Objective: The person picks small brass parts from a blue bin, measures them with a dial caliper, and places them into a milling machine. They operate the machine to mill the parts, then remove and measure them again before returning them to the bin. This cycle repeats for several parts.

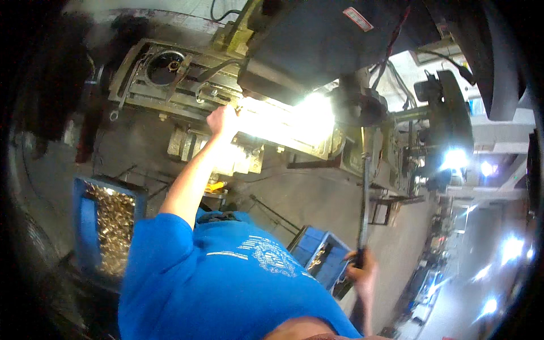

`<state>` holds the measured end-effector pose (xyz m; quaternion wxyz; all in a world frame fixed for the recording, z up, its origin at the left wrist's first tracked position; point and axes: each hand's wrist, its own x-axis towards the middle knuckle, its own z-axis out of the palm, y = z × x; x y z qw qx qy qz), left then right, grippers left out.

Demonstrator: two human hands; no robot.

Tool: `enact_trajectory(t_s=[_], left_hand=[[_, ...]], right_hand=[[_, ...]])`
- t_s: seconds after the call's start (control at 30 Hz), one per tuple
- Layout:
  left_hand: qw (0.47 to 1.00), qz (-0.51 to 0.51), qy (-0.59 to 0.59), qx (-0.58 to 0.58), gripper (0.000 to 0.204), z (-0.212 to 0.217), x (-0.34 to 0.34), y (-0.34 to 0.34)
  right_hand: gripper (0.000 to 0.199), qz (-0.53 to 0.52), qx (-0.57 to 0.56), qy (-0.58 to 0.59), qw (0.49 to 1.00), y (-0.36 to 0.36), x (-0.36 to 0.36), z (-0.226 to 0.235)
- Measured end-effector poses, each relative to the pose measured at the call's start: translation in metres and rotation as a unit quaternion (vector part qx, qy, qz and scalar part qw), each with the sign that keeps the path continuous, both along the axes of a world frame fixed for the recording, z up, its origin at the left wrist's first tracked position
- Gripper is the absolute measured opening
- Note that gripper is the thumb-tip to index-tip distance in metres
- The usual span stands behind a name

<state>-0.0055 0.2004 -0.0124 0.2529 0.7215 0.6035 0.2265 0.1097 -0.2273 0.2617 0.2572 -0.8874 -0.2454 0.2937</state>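
My left hand [222,119] reaches out to the table of a drilling machine [187,85], at the edge of a glaring lit patch [283,122]. The glare hides what the fingers touch. My right hand [361,267] is low on the right, closed around the end of a long dark lever [364,198] that runs up to the machine head [357,105]. My blue shirt [226,283] fills the lower middle.
A blue crate [85,226] full of shiny brass parts stands at the left. A second blue crate [317,255] with a few parts sits near my right hand. Grey concrete floor [317,198] lies between them. An aisle with bright lamps [481,272] runs off right.
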Motion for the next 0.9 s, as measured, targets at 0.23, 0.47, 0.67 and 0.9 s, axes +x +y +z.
enact_trajectory(t_s=[0.23,0.47,0.67,0.9], left_hand=[[0.998,0.057,-0.020,0.008,0.047,0.000,0.008,-0.008],[0.997,0.082,-0.001,-0.006,0.047,0.002,0.012,-0.008],[0.995,0.099,-0.004,0.012,0.047,0.005,0.012,-0.011],[0.995,0.087,-0.023,-0.044,0.052,0.006,0.012,-0.010]], right_hand=[[0.038,-0.062,0.102,0.130,0.984,0.018,0.014,-0.111],[0.028,-0.074,0.209,0.271,0.937,0.004,0.029,-0.126],[0.024,-0.049,0.280,0.367,0.886,0.005,0.041,-0.156],[0.025,-0.063,0.235,0.340,0.908,0.009,0.042,-0.178]])
